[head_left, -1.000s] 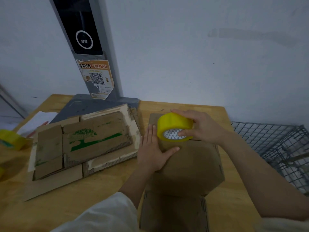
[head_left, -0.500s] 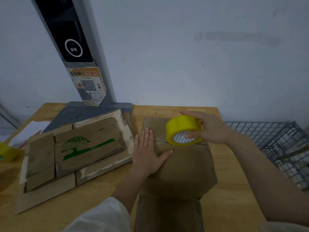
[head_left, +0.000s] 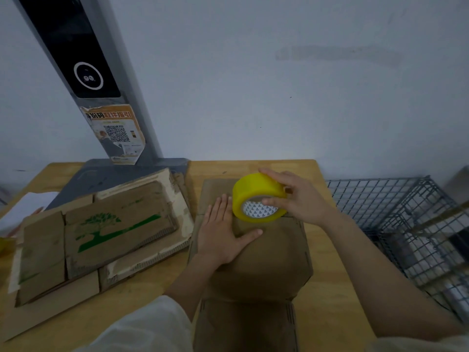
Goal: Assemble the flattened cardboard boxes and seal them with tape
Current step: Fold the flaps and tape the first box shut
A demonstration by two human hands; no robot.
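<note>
Assembled cardboard box (head_left: 266, 255) standing mid-table on the wooden table (head_left: 327, 288), top flaps folded shut. Left hand (head_left: 223, 237) pressed flat on box top, left half, fingers together and extended, thumb splayed toward box centre; gripping nothing. Right hand (head_left: 299, 201) wrapped round the yellow tape roll (head_left: 257, 198), fingers over the outer rim, thumb at the core; roll tilted, lower edge touching box top by the flap seam, just right of left-hand fingertips. Stack of flattened boxes (head_left: 101, 235) left of box, its right edge just beside the box's left side, tight gap there. Bare table strip right of box up to table edge; wire basket (head_left: 406, 224) beyond that edge. Grey post (head_left: 101, 102) behind the stack, well clear of box. Tape strip: cannot tell if any laid.
</note>
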